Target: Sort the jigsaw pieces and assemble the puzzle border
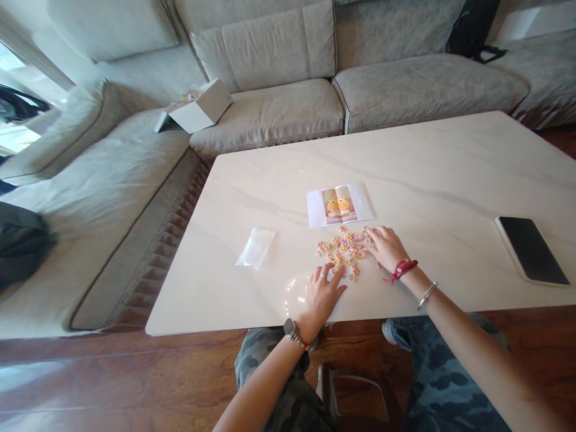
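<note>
A loose heap of small jigsaw puzzle pieces (344, 249), mostly orange, yellow and pink, lies on the white marbled table (270, 186). My left hand (323, 291) rests at the near left edge of the heap, fingers spread and touching pieces. At the heap's right side is my right hand (386, 245), its fingers stretched out over the outer pieces. Neither hand visibly grips a piece. Just beyond the heap lies a creased paper sheet (363, 201) printed with a picture of yellow figures.
A clear plastic bag (256, 248) lies left of the pieces. Toward the right edge is a dark-screened tablet (533, 249). Behind the table stands a grey sofa (279, 114) with a white box (202, 108) and a black bag (470, 30) on it.
</note>
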Tool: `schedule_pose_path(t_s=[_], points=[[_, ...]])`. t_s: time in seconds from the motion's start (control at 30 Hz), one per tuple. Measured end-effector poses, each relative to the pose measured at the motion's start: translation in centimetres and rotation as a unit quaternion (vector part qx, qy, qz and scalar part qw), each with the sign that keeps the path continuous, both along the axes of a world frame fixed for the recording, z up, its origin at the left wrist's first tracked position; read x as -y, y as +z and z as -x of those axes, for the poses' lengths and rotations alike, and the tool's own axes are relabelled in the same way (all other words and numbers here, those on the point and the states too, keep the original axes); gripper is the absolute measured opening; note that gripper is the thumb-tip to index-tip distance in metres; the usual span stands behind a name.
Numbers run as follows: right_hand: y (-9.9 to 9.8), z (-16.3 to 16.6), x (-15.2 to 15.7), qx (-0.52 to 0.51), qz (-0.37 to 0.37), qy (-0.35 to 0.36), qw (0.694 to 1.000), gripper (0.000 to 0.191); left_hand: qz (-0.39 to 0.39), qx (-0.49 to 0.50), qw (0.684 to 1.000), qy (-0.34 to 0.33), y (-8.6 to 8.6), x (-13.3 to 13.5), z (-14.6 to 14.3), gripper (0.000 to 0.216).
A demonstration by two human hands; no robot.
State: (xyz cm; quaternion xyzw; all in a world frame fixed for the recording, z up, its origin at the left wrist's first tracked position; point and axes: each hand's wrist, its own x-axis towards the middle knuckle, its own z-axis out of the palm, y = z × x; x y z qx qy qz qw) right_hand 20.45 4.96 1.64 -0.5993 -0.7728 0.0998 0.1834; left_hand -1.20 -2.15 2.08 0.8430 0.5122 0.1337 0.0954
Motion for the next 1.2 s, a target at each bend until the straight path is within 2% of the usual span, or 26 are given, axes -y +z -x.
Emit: schedule_pose_path(t_s=[0.17, 0.27, 0.37, 0.5, 0.6, 0.7, 0.83, 1.03, 1.13, 1.2], points=[[0.1, 0.6, -2.1, 0.016, 0.011, 0.030, 0.999, 0.028, -0.007, -0.032, 0.992, -0.122, -0.6, 1.1, -3.1, 0.021], [0.1, 1.9, -2.4, 0.018, 0.014, 0.043, 0.999, 0.029, -0.008, -0.053, 0.989, -0.135, -0.8, 0.2, -3.4, 0.017], [0.4, 2.2, -2.1, 0.016, 0.017, 0.049, 0.999, 0.029, -0.017, -0.055, 0.992, -0.110, -0.7, -0.7, -2.7, 0.016], [0.8, -0.1, 0.0, 0.016, 0.023, 0.041, 0.999, 0.021, -0.032, -0.033, 0.994, -0.098, -0.9, -1.1, -1.5, 0.016], [0.2, -2.1, 2.5, 0.030, 0.060, 0.034, 0.997, 0.015, -0.043, 0.006, 0.995, -0.088, -1.2, -0.8, -0.7, 0.021], [-0.9, -2.5, 4.1, 0.026, 0.085, 0.020, 0.996, 0.012, -0.036, 0.060, 0.997, -0.042, -1.6, -0.7, 0.2, 0.020], [-1.7, -1.1, 3.3, -0.014, 0.086, 0.026, 0.996, 0.011, -0.033, 0.104, 0.994, 0.030, -2.0, -1.6, 1.7, 0.019], [-1.4, -0.8, 1.5, -0.079, 0.097, 0.036, 0.991, 0.002, -0.012, 0.141, 0.985, 0.098, -2.2, -2.6, 2.7, 0.020], [-1.3, -1.5, 1.6, -0.155, 0.153, 0.027, 0.976, 0.007, 0.007, 0.152, 0.982, 0.109, -2.4, -2.4, 2.6, 0.020], [-1.2, -1.8, 1.8, -0.230, 0.220, 0.005, 0.948, 0.011, 0.018, 0.156, 0.981, 0.111, -2.5, -2.3, 2.5, 0.020]])
